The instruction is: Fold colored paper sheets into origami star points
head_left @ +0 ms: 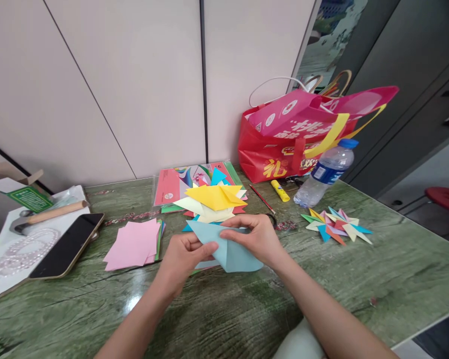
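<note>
A light blue sheet of origami paper (241, 257), partly folded with creases showing, is held up between both hands just above the table. My left hand (185, 254) pinches its left side, thumb on top. With thumb and fingers closed, my right hand (258, 237) grips the upper right part. Right behind the sheet lies a pile of folded paper pieces, a yellow one (215, 196) on top with cream, red and blue ones under it. More paper lies beneath the held sheet, mostly hidden by it.
Pink square sheets (132, 244) lie to the left, beside a phone (69, 244), a hammer (48, 214) and a beaded strand (20, 252). On the right are folded paper stars (336, 224), a water bottle (325, 172), a glue stick (280, 191), a pencil (262, 198) and a red bag (265, 149).
</note>
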Available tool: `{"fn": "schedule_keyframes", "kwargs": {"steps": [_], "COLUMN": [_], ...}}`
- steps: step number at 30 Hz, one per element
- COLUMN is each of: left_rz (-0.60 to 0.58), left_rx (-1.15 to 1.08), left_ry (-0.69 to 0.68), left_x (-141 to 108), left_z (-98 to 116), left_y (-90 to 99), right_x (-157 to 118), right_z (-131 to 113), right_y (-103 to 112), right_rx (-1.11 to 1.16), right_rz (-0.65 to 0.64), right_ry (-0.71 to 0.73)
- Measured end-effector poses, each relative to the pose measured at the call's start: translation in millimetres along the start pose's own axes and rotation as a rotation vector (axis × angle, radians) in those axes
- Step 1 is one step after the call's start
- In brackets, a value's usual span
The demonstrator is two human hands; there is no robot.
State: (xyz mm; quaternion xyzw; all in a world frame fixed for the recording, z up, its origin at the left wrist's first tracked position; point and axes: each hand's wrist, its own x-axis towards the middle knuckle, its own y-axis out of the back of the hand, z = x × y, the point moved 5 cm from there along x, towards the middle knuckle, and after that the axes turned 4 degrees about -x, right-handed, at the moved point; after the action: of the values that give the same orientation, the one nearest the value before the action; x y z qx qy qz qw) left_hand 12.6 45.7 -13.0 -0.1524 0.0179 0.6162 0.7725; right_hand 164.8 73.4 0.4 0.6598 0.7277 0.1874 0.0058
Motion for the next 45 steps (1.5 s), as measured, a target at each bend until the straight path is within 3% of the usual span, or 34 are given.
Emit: {"fn": "schedule_keyframes", "kwargs": {"steps": [23, 32, 45], "left_rz": [0.033, -0.03, 0.055], "left_rx": [-0.011, 0.005, -0.095], "left_ry": [-0.002, 0.014, -0.045], "left_x": [1.6, -1.0, -0.9], "left_z": [-3.2, -8.2, -7.2], "left_y": [-1.9, -13.4, -15.0], "right_x": [0.5, 3.9, 2.7], "right_z": [0.4, 13.3, 22.0], "right_y": [-0.1, 2.7, -3.2], "right_rx": [0.022, 0.241, 0.453], "right_rz": [-0.002, 0.089, 0.134], "right_ry": [-0.008, -0.123, -0.241]}}
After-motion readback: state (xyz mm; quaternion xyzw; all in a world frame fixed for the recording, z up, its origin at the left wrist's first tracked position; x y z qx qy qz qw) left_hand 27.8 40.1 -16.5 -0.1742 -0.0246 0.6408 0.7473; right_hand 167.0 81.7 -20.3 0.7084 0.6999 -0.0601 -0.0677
